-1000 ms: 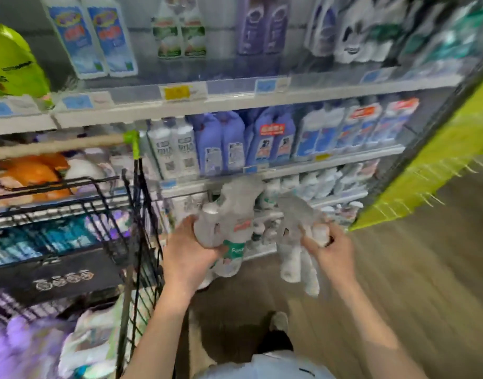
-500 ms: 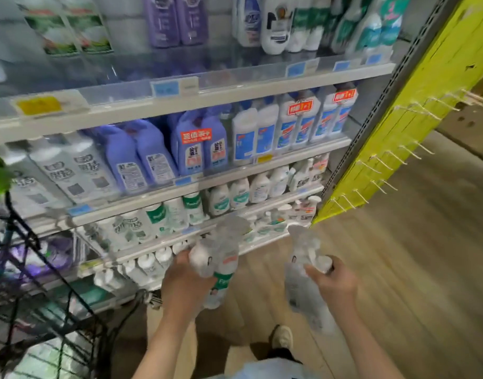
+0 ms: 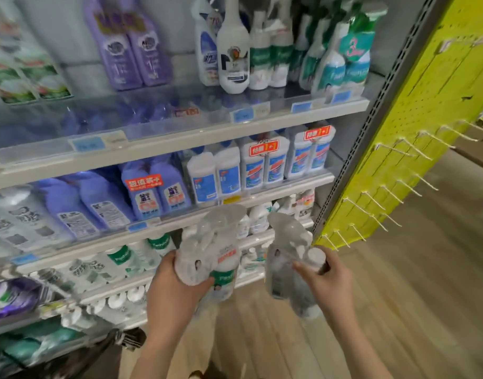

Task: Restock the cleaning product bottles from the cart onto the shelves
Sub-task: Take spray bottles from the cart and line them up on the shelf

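Spray bottles [image 3: 204,258] upright, trigger heads [image 3: 224,218] uppermost

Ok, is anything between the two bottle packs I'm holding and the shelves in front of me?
Nothing visible. The clear-wrapped spray bottle pack in the left hand and the second wrapped pack in the right hand face the grey shelves across open air. The rows right behind them are already fronted by white bottles, though.

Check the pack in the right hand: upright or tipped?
Roughly upright: the spray-bottle pack has its trigger head up, base down, gripped by the right hand.
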